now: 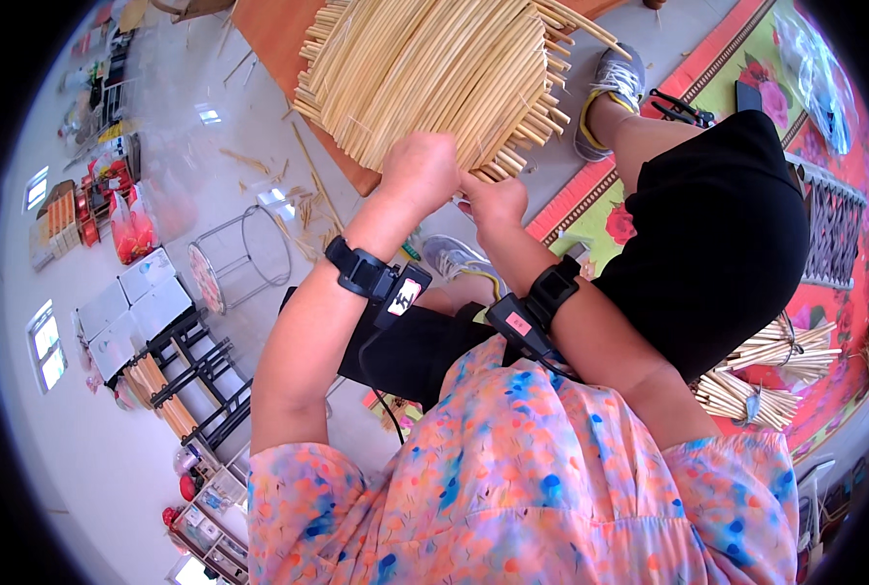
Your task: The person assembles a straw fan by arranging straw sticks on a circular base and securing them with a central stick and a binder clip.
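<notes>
A mat of pale yellow, reed-like stalks (424, 73), laid side by side and bound with thin ties, rests on the brown wooden table (273, 29). At its near edge my left hand (423, 174) is closed in a fist, back of the hand up. Its fingertips are hidden. Just right of it, my right hand (498, 203) is closed as well, its thumb reaching toward my left hand beside the stalk ends. Whatever the fingers grip is too small or hidden to name.
A round metal stool frame (244, 258) stands on the left floor near scattered stalk scraps (312, 210). Bundles of stalks (771, 366) lie at right on a red floral mat (853, 361). White boxes (127, 312) and a red bag (134, 226) line the left.
</notes>
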The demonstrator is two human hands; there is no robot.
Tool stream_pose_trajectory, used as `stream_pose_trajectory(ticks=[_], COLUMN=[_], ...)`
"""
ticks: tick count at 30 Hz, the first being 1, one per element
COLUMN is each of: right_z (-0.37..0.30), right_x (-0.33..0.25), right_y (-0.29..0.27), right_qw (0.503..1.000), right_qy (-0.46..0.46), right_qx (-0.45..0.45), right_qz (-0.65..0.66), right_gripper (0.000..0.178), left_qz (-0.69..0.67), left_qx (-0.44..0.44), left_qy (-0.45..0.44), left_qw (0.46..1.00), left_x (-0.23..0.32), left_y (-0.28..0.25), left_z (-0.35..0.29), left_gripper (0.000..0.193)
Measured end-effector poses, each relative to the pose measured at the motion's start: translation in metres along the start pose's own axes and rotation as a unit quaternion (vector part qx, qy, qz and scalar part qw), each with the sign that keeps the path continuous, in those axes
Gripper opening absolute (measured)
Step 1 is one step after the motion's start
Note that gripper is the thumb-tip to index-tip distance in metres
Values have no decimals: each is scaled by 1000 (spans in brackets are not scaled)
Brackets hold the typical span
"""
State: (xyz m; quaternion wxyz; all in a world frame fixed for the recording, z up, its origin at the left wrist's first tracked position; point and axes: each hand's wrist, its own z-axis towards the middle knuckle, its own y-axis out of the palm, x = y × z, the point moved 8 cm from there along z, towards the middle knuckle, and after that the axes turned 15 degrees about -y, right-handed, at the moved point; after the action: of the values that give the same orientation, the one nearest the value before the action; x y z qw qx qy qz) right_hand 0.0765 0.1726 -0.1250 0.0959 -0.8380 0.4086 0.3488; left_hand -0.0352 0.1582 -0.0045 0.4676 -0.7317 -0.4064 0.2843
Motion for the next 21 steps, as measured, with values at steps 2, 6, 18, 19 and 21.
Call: stream_pose_trajectory(ticks=[2, 6, 18, 19, 21], right_z=[2, -4, 1, 1, 3], right_x=[0, -10, 0, 1, 3], right_y=[-1, -2, -7, -6, -6], right_qw=[1000, 1000, 997, 997, 997], right_qy=[-9, -27, -54, -54, -58], right_qx=[6, 5, 55, 52, 48], right_qz=[-16, -6, 2, 5, -3], right_gripper=[35, 37, 34, 34, 35], left_qz=[6, 33, 74, 76, 83], left_qx=[19, 18, 48, 50, 39], left_qy=[16, 14, 30, 37, 24], left_qw=[1000, 999, 996, 995, 995], left_x=[2, 2, 4, 2, 2], left_y=[-7, -23, -64, -61, -56], left_z=[-6, -18, -32, -31, -29], left_gripper=[12, 11, 10, 12, 7])
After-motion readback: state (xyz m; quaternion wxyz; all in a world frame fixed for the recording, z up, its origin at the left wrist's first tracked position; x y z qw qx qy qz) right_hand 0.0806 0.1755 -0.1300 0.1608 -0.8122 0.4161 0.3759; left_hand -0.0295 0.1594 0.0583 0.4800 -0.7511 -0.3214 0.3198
